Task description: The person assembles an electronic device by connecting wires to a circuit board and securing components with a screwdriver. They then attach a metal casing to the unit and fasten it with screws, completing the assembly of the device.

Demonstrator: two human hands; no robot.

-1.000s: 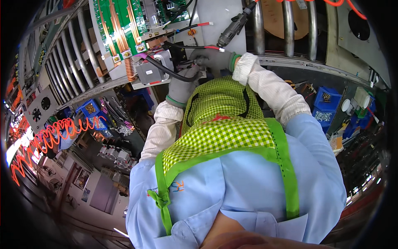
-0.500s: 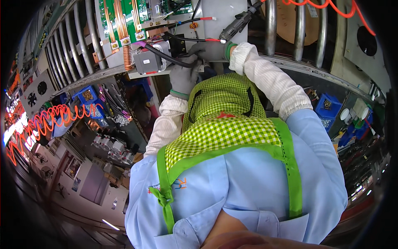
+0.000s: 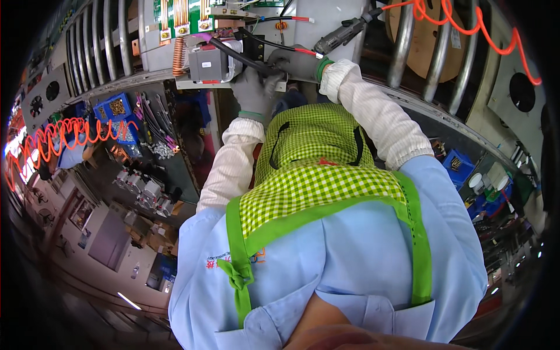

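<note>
A thick black cable with a purple end runs from the upper left over a grey block-shaped component. My left hand, in a grey glove with a green cuff, closes on this cable near its right end. From the right, my right hand, gloved the same way, curls its fingers round the cable's end; the exact grip is partly hidden. Just above the right hand lies a thinner black wire with a red sleeve. A dark power screwdriver rests on the grey metal plate beyond it.
A green circuit board with copper strips and a copper coil stand at the upper left. Metal rollers flank the work on both sides. An orange coiled hose hangs at the upper right. Blue bins hold small parts.
The whole view has shifted, with the workpiece now higher in the picture. Both hands stay at the black cable, and the left hand sits slightly lower along it.
</note>
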